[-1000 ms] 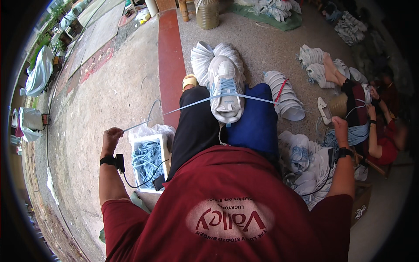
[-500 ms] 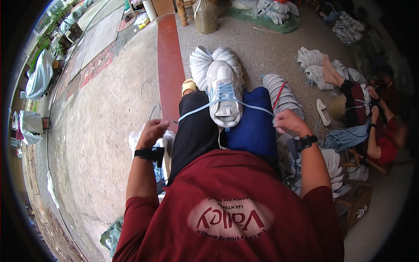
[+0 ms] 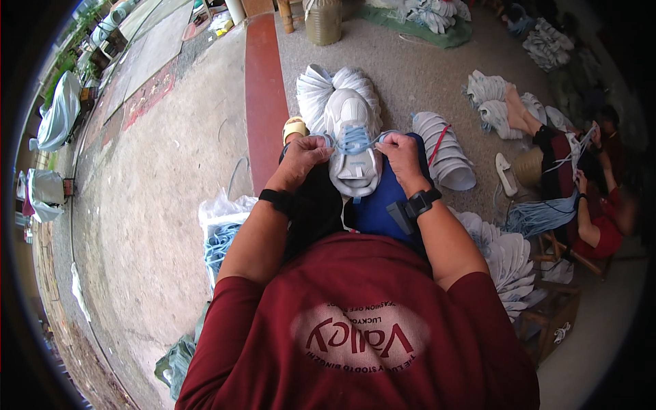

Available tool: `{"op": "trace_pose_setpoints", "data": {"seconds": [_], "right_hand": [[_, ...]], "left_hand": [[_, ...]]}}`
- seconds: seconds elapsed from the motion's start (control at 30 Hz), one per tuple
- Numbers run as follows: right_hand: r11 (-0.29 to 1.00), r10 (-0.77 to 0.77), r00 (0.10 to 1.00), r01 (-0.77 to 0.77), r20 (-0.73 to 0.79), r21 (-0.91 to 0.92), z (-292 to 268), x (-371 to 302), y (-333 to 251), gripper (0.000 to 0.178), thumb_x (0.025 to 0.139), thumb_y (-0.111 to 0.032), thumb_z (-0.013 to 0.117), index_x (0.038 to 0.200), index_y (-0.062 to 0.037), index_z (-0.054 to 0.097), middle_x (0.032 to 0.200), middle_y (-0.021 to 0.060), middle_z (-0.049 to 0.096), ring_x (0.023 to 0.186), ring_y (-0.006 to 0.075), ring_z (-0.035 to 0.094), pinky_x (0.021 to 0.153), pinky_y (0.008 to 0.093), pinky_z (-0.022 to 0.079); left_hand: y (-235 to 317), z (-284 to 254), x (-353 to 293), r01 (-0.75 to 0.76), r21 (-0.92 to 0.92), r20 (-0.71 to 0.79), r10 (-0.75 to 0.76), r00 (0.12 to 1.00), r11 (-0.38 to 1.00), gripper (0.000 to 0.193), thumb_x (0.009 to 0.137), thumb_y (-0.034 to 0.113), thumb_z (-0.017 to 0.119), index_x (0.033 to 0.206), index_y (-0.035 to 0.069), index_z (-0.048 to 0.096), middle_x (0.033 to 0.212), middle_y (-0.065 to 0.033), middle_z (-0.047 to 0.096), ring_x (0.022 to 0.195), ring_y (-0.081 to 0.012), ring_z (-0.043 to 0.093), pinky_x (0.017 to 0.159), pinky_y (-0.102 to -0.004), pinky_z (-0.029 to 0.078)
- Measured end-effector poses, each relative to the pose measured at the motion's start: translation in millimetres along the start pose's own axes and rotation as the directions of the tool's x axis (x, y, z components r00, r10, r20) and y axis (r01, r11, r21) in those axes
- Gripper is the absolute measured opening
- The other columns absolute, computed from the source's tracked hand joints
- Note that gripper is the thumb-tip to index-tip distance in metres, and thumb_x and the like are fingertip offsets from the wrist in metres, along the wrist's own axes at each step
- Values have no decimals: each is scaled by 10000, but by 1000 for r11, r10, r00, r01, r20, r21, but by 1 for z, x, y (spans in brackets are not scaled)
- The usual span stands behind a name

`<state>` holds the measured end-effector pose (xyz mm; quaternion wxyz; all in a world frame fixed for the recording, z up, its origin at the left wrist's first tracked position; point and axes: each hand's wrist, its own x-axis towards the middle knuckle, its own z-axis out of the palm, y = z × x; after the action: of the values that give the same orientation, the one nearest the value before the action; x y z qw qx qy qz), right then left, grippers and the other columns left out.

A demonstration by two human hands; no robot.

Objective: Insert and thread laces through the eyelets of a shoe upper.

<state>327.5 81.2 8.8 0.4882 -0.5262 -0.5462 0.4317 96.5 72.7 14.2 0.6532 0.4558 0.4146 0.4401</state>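
— Both hands have come inward since the earlier frame, to either side of the white shoe. I see it toe-away between the black trouser leg and the blue one.

— Fingers?

— Left hand: thumb and fingertips pinching one end of the blue lace. Right hand: pinching its other end.

— How would it handle?

— Light, I'd judge, with a soft, yielding upper; I'd steady it by its sides. The lace looks limp, perhaps slippery, so I'd grip close to the shoe.

— Containers?

— White box, partly behind the left forearm, holding tangled blue laces. Farther off, a ribbed beige tub; I can't tell its contents.
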Motion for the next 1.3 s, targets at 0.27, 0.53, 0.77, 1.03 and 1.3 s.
{"op": "trace_pose_setpoints", "data": {"seconds": [0.27, 0.53, 0.77, 1.03, 1.3], "right_hand": [[985, -104, 995, 102, -3, -141, 1, -2, 7, 172, 655, -13, 652, 585, 17, 498, 528, 74, 467, 515, 131, 433, 504, 301, 373], [921, -288, 950, 241, -118, -305, 12, -1, 16, 159, 665, 12, 635, 592, 12, 494, 527, 82, 466, 509, 150, 430, 490, 316, 358], [970, -119, 989, 97, -86, -221, 20, -7, 7, 127, 665, 9, 606, 612, 9, 490, 589, 157, 518, 526, 255, 504, 499, 347, 382], [803, -345, 930, 219, -131, -555, 26, -21, 8, 133, 708, -138, 654, 709, -34, 571, 657, 183, 565, 631, 375, 550, 584, 430, 450], [749, -341, 940, 265, -10, -607, 22, -26, 7, 66, 718, -58, 542, 756, -38, 593, 701, 192, 574, 680, 384, 547, 622, 451, 445]], "left_hand": [[-3, -6, -2, 11, 3, 20, -11, 1000, 1000, 12, 805, 58, 628, 812, 67, 630, 808, 41, 593, 719, -49, 518, 703, -204, 416], [-7, -1, -3, -21, 36, -9, 21, 1000, 999, 151, 801, 48, 623, 679, 92, 545, 709, 67, 508, 662, -45, 443, 634, -193, 357], [-14, -8, -2, -54, -23, 32, 55, 998, 998, 50, 792, 51, 638, 776, 82, 602, 873, 26, 582, 724, -64, 487, 695, -214, 394], [-9, 1, -6, -19, 68, -78, 24, 997, 998, 124, 792, 79, 650, 688, 83, 582, 678, 56, 523, 627, -54, 441, 614, -201, 353], [6, 28, -15, -43, 223, -85, 64, 994, 974, 140, 813, 107, 647, 690, 77, 586, 637, 73, 496, 566, -33, 408, 525, -183, 320]]}}
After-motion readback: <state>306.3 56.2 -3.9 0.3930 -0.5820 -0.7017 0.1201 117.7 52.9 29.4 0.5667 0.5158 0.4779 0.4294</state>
